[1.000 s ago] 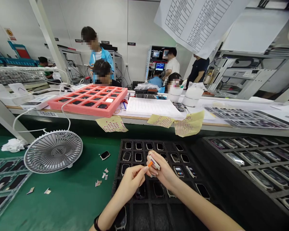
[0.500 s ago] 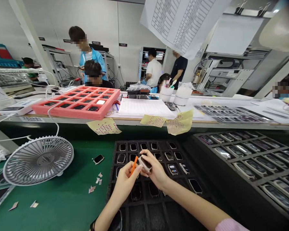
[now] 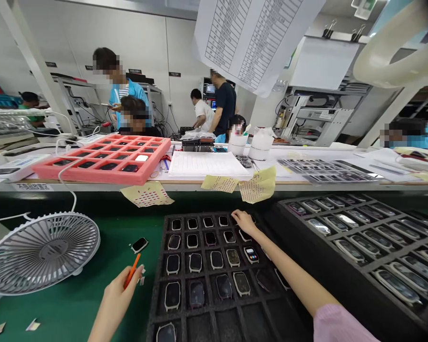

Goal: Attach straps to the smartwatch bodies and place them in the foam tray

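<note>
My left hand (image 3: 117, 297) hangs above the green mat, pinching a thin orange stick (image 3: 132, 270) between thumb and fingers. Just beyond its tip lie small paper scraps (image 3: 141, 278) and a loose black smartwatch body (image 3: 140, 245). My right hand (image 3: 244, 222) reaches over the far edge of a black foam tray (image 3: 228, 323), whose slots hold several smartwatch bodies. Its fingers curl down near a slot, and whatever lies beneath them is hidden.
A grey desk fan (image 3: 43, 254) stands on the mat at left. A dark slotted tray of watches (image 3: 356, 242) fills the right. Beyond a raised shelf holding a pink foam tray (image 3: 102, 164) and paper forms, co-workers sit and stand.
The hands have parted. My left hand moved left and down with the orange stick. My right hand moved to the tray's far edge, and the watch body it held no longer shows.
</note>
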A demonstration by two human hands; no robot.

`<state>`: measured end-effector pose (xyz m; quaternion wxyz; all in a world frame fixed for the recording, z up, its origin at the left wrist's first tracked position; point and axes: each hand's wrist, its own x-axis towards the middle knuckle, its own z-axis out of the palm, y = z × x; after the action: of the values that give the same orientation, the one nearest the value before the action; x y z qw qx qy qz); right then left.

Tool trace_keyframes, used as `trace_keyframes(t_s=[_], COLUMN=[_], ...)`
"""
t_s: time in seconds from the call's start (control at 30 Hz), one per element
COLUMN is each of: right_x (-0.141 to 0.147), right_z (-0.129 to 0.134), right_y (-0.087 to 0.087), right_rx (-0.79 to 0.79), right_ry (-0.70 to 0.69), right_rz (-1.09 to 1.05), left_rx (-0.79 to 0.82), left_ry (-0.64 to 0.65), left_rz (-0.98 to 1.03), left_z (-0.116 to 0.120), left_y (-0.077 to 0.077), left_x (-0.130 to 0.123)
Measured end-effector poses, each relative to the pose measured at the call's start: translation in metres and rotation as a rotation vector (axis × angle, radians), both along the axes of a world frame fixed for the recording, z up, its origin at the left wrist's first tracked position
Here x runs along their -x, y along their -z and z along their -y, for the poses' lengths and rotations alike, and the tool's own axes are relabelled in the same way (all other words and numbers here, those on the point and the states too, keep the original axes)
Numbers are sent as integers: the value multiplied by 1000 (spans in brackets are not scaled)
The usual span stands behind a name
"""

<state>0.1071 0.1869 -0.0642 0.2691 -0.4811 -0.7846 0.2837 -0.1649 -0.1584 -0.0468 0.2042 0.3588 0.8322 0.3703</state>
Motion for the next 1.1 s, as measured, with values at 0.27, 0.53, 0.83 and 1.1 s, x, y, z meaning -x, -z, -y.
trace_keyframes(t_s=[0.27,0.53,0.83,1.1], right_x=[-36,-36,14,27], right_z=[-16,-1,151,180], right_y=[8,-12,-59,-79], right_rx=[14,213,623,824], right_ry=[196,115,-308,-434], right_rz=[124,-271,-826,-1023], left_rx=[165,-134,-307,-311], left_ry=[-15,29,567,547], left_rz=[-59,135,557,635], left_z=[6,-10,-69,-69], left_y=[17,-12,-46,-53], left_x=[1,-35,-123,-130])
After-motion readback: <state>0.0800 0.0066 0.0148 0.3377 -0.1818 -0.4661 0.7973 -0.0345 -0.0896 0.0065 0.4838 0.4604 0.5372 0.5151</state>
